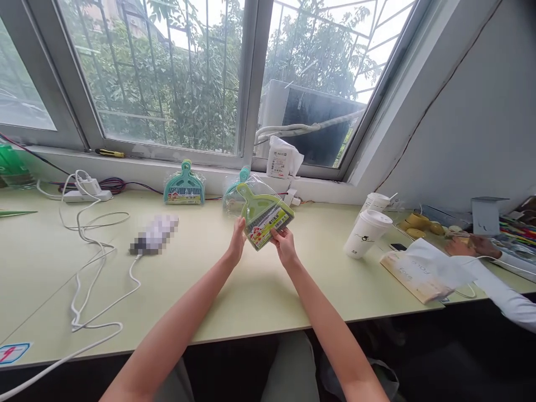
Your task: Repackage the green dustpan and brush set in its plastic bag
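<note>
Between my two hands a green mini dustpan and brush set (pixel 268 216) in clear wrapping is held up over the table, tilted, its printed label facing me. My left hand (pixel 238 241) grips its left edge, and my right hand (pixel 285 245) pinches its lower right edge with the thumb on the label. Partly hidden behind it, a wrapped teal dustpan set (pixel 233 192) leans by the window wall. Another teal dustpan set (pixel 184 187) stands upright farther left against the same wall.
White cables (pixel 98 262) run across the table's left side to a blurred phone-like object (pixel 156 234) and a power strip (pixel 84 195). Right of my hands are paper cups (pixel 365 234) and a tissue pack (pixel 414 273). Another person's sleeve (pixel 498 290) reaches in at far right.
</note>
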{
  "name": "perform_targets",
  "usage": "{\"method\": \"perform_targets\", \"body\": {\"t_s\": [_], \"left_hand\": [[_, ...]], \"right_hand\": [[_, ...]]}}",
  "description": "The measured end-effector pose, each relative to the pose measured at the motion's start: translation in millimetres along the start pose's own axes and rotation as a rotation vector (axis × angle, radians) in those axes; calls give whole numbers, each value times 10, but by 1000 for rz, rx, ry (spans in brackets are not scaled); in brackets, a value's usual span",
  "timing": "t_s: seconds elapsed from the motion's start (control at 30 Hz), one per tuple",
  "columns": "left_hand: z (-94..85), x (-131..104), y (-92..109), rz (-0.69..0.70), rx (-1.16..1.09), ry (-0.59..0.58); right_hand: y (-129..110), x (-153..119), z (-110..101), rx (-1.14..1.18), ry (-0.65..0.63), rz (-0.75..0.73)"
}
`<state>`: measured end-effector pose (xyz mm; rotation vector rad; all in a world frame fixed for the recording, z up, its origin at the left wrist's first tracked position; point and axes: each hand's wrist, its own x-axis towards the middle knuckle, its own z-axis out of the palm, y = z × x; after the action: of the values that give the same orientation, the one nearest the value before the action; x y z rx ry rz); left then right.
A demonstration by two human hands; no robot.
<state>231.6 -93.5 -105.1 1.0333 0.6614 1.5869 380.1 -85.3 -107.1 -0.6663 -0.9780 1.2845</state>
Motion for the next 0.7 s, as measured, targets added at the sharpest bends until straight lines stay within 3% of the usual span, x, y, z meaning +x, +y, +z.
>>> {"method": "perform_targets", "body": {"t_s": [0.1, 0.27, 0.37, 0.5, 0.7], "left_hand": [[-28, 27, 69, 43, -88, 77], [-45, 24, 65, -142, -140, 150], [-47, 6, 46, -234, -149, 61], [-67, -17, 81, -239, -139, -82], [-38, -39, 73, -162, -121, -110]], "right_hand": [[54, -1, 8, -34, -41, 37], [69, 22, -12, -111, -98, 51], [44, 51, -56, -113, -71, 27], [8, 69, -90, -97, -85, 22], [-16, 35, -55, -105, -69, 10]]}}
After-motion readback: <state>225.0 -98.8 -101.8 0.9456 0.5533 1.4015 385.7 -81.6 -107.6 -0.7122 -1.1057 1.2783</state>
